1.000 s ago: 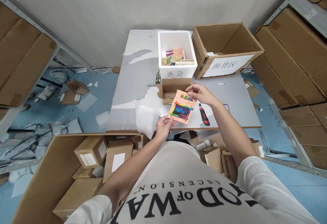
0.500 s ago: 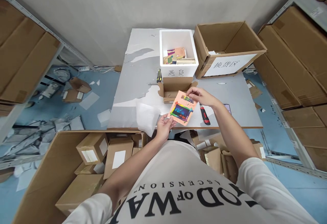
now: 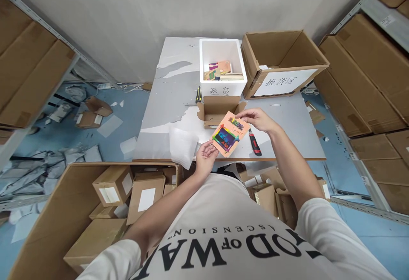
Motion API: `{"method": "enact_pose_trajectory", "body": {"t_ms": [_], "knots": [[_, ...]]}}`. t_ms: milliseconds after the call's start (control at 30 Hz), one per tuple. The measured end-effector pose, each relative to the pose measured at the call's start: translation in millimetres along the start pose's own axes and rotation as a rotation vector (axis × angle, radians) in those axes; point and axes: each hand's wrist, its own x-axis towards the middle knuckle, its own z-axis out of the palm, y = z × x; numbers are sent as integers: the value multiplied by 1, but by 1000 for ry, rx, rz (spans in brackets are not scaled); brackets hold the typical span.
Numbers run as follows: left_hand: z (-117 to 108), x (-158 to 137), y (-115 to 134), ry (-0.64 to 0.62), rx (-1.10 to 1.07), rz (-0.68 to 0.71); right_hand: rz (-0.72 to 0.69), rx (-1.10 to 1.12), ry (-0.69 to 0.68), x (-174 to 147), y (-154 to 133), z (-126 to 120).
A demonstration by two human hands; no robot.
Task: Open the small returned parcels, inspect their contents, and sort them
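Note:
A thin peach-coloured booklet with a dark rainbow picture on its cover is held tilted above the table's front edge. My left hand grips its lower left edge. At its upper right corner, the fingers of my right hand are closed on the edge. Just behind the booklet stands an open small cardboard box, partly hidden by it. A red and black utility knife lies below my right hand. White bubble wrap hangs over the table edge left of my left hand.
Behind are a white foam box holding several booklets and a larger open carton with a handwritten label. A yellow and black cutter lies by the foam box. Below the table's left front, a big carton holds several parcels.
The booklet has shifted slightly right, still in both hands. My right hand has moved a little to the right, with its fingers now at the booklet's corner.

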Motion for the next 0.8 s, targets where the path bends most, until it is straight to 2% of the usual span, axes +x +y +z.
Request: {"method": "enact_pose_trajectory", "body": {"t_ms": [100, 167, 267, 333, 533, 800], "knots": [[0, 2, -1, 27, 40, 11, -128, -75, 39, 2, -4, 2], [0, 3, 0, 7, 93, -19, -153, -88, 40, 5, -5, 4], [-1, 1, 3, -67, 200, -50, -58, -48, -3, 10, -5, 8], [0, 1, 4, -64, 211, -53, 2, -44, -3, 14, -4, 9], [3, 1, 6, 15, -29, -221, 92, -67, 11, 21, 0, 9], [3, 1, 9, 25, -75, -289, 105, -69, 1, 23, 8, 8]]}}
